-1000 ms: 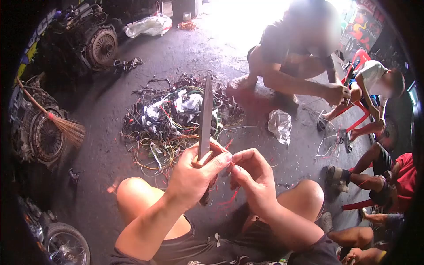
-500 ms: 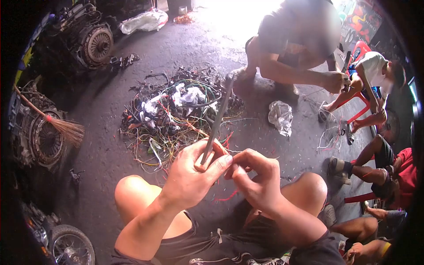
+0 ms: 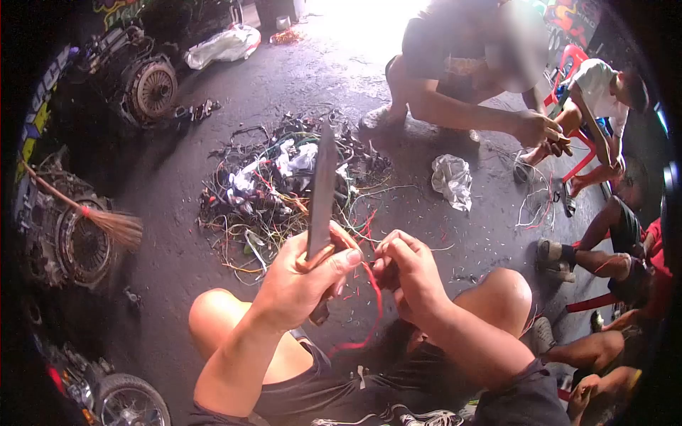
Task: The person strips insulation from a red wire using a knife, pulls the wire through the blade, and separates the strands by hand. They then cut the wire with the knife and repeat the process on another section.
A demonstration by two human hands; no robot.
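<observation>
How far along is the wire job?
Early, I'd judge.
Possibly done: a small copper-coloured heap at the far end, likely bare wire; tiny scraps dot the floor.
In hand: left hand grips a knife, blade up, with a red wire at its thumb; right hand is close by, its grip unclear.
Left: the big tangled wire pile ahead, probably most of the work.

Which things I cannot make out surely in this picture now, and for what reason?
All in the head view:
- Whether the right hand pinches anything: its own fingers cover the tips.
- The middle of the blade's lower part: wrapped by the left hand.
- What lies under the wire pile: the upper wires cover it.
- The crouching person's head: blurred.
- The lower part of the spoked wheel: cut off by the bottom edge.
</observation>
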